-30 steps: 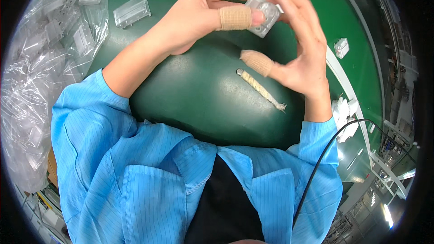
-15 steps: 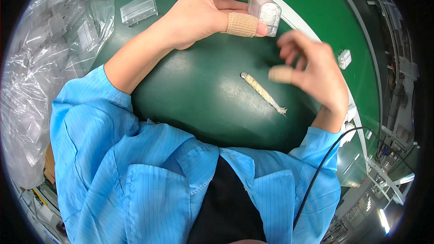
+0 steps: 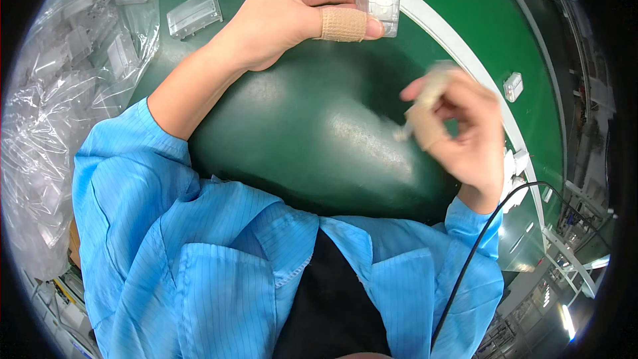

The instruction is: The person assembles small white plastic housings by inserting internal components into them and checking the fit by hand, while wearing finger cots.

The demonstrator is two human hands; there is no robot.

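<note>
My left hand (image 3: 286,16), its thumb wrapped in tan tape, grips a clear plastic housing (image 3: 382,8) between the thumb and the outstretched fingers. The rounded end of the housing points to the right. Lower and to the right, my right hand (image 3: 465,133) is curled round a slim stick wrapped in yellowish tape (image 3: 435,88). The stick slants up and away from the tabletop, smeared by motion, so its ends are hard to make out. Tan tape also covers the right thumb.
Another clear plastic housing (image 3: 194,14) lies beyond my left forearm. A large clear bag (image 3: 50,139) full of such parts fills the left side. Past the white rail (image 3: 458,40), a small clear part (image 3: 513,86) sits on a green surface. A black cable (image 3: 465,259) crosses my right sleeve.
My right hand has picked the tape-wrapped stick up off the green tabletop and closed round it. My left hand has shifted slightly up and left with the housing.
</note>
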